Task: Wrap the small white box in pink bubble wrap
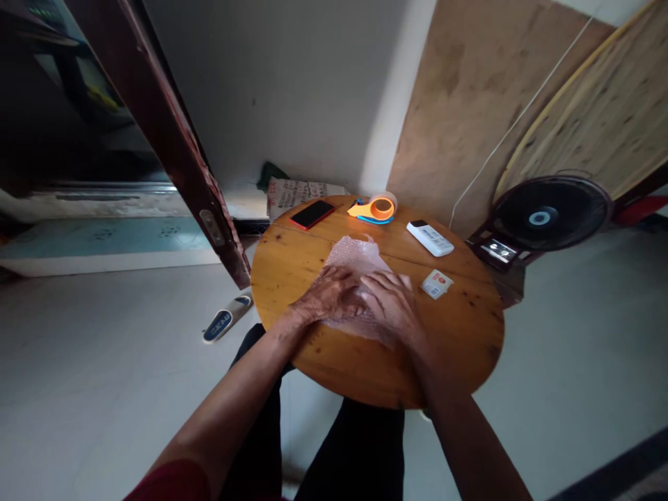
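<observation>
A sheet of bubble wrap (357, 256) lies on a small round wooden table (464, 341). My left hand (330, 296) rests palm down on the wrap's left part, fingers stretched toward the middle. My right hand (392, 306) lies flat on the wrap beside it, fingers spread and touching the left hand's fingertips. Both hands press on the sheet; whatever lies under them is hidden.
On the table's far side sit a red phone (312, 213), an orange tape dispenser (376, 209), a white remote (430, 238) and a small card packet (437, 283). A black fan (547, 217) stands to the right, a dark door (172, 139) to the left, a slipper (225, 320) on the floor.
</observation>
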Demonstrator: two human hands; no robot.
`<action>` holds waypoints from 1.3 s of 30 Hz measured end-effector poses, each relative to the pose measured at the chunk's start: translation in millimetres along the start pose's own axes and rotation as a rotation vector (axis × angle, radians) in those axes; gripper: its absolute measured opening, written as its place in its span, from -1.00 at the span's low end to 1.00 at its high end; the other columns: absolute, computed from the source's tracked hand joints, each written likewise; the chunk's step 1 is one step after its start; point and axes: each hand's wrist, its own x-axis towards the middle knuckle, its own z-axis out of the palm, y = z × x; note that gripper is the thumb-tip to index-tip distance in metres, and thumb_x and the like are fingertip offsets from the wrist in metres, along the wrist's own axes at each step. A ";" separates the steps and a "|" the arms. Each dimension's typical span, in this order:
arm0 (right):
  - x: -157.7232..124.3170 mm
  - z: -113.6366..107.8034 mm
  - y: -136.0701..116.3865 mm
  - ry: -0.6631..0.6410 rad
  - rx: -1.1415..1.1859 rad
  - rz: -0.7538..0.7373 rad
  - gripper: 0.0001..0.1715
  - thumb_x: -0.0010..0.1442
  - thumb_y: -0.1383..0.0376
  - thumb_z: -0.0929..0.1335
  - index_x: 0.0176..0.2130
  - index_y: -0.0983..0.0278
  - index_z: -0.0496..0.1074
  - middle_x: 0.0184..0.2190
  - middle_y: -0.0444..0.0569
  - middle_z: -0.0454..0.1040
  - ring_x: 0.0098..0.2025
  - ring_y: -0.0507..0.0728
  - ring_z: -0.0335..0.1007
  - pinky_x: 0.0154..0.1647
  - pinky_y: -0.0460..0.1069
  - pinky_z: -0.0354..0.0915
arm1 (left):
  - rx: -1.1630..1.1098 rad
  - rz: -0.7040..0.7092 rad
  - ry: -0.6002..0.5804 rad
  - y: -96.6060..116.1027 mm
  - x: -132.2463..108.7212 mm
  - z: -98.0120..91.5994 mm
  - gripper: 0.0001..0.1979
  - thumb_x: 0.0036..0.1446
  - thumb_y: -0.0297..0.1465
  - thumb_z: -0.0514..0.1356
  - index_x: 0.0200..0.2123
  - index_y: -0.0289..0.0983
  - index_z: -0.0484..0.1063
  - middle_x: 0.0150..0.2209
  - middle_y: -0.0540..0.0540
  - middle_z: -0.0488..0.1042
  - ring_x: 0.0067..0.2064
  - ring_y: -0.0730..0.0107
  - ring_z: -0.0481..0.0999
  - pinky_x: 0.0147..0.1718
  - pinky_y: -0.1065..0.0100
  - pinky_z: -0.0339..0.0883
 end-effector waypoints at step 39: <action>-6.6 24.6 31.2 -0.014 -0.249 0.348 -0.50 0.36 0.18 0.11 0.20 0.19 0.28 0.31 0.08 0.15 0.31 0.28 -0.02 0.15 0.16 -0.02 | -0.013 -0.007 -0.016 -4.0 -0.2 2.0 -0.35 0.01 0.05 0.22 0.09 -0.20 0.39 0.17 -0.21 0.32 0.23 -0.01 0.24 0.25 -0.01 0.02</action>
